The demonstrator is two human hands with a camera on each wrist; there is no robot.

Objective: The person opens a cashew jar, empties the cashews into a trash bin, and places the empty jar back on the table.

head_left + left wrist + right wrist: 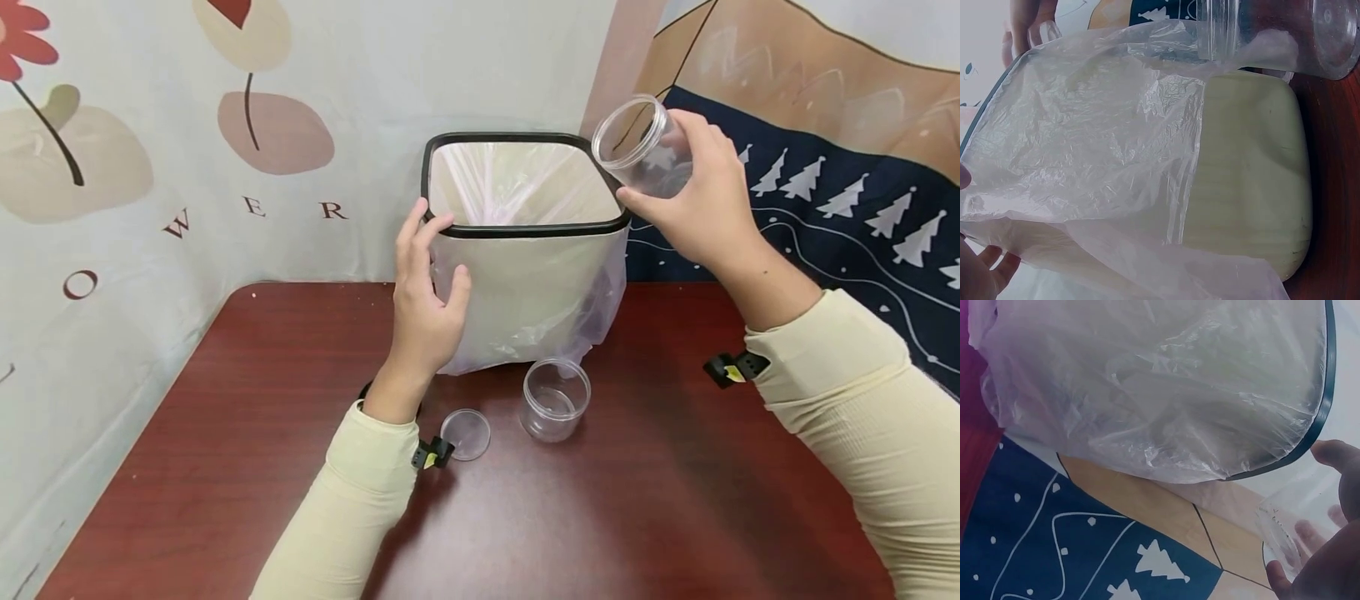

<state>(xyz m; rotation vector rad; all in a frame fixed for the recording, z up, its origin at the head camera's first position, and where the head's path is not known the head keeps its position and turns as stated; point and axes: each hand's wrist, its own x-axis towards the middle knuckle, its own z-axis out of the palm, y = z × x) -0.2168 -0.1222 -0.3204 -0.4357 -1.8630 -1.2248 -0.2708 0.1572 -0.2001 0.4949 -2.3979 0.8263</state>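
Note:
A pale bin with a black rim and a thin translucent bag over it stands at the back of the table. My left hand is at its left front corner, fingertips right at the rim, fingers loosely extended and thumb apart. My right hand grips a clear plastic jar by its side, beside the right edge of the rim. This jar is tilted, its open mouth facing left toward the bin. In the right wrist view, the fingers wrap around the jar.
A second clear jar stands uncovered on the dark red table, just in front of the bin. Left of it lies a round clear lid, near my left wrist. Printed cloths hang behind the table.

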